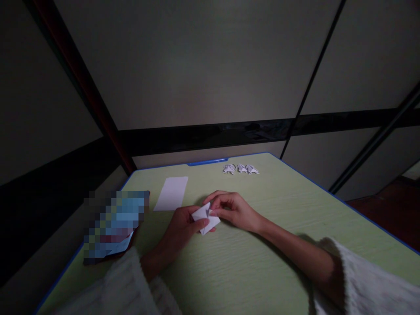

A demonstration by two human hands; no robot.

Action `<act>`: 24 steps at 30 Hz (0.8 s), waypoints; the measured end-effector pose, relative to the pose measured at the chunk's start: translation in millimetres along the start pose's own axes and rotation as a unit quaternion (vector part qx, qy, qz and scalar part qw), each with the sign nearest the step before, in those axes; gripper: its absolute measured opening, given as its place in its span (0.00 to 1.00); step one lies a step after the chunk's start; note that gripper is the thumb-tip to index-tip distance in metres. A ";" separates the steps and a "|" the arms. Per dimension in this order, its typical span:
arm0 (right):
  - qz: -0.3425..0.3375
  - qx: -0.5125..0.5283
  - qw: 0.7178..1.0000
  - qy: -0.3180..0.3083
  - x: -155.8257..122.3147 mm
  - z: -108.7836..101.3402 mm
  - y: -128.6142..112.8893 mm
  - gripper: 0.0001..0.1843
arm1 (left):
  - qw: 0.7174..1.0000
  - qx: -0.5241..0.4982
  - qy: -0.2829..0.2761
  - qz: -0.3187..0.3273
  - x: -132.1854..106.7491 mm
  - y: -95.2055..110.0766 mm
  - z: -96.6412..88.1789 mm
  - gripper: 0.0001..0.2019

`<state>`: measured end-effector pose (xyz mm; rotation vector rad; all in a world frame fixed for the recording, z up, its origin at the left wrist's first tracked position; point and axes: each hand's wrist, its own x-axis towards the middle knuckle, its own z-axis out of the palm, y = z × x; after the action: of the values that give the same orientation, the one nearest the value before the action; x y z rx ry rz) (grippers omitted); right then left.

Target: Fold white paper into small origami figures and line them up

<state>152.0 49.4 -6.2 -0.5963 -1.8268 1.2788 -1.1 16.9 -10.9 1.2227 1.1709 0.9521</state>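
A small piece of folded white paper is held between my two hands over the middle of the table. My left hand grips its lower left side, thumb on top and fingers beneath. With thumb and forefinger, my right hand pinches a flap at the paper's upper right. Creases and pointed corners show on the paper. Beyond my hands, three folded white paper figures sit in a row near the far edge. Flat sheets of white paper lie to the left, behind my left hand.
The pale green table has a blue rim and a blue strip at its far edge. A blurred, dark-edged tablet-like object lies at the left. Large cupboard-like panels stand right behind the table.
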 end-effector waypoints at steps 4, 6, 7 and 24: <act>0.038 0.046 0.998 0.032 2.0 3.9 1.2 0.08 | 1.000 0.001 0.006 0.007 0.9 -0.4 -0.5 0.08; 0.056 0.055 0.996 0.053 2.7 6.1 0.7 0.09 | 1.000 0.000 0.009 0.009 1.1 -0.3 -1.3 0.08; 0.068 0.058 0.994 0.062 2.8 7.3 0.4 0.09 | 1.000 0.000 0.009 0.010 1.1 -0.3 -1.7 0.08; 0.163 0.083 0.972 0.148 2.4 18.5 -4.2 0.05 | 0.998 0.048 0.039 0.022 -1.2 2.1 1.3 0.09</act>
<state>135.7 39.6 -4.4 -0.9666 -1.3988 1.4503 0.1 15.8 -8.7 1.3032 1.2687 0.9937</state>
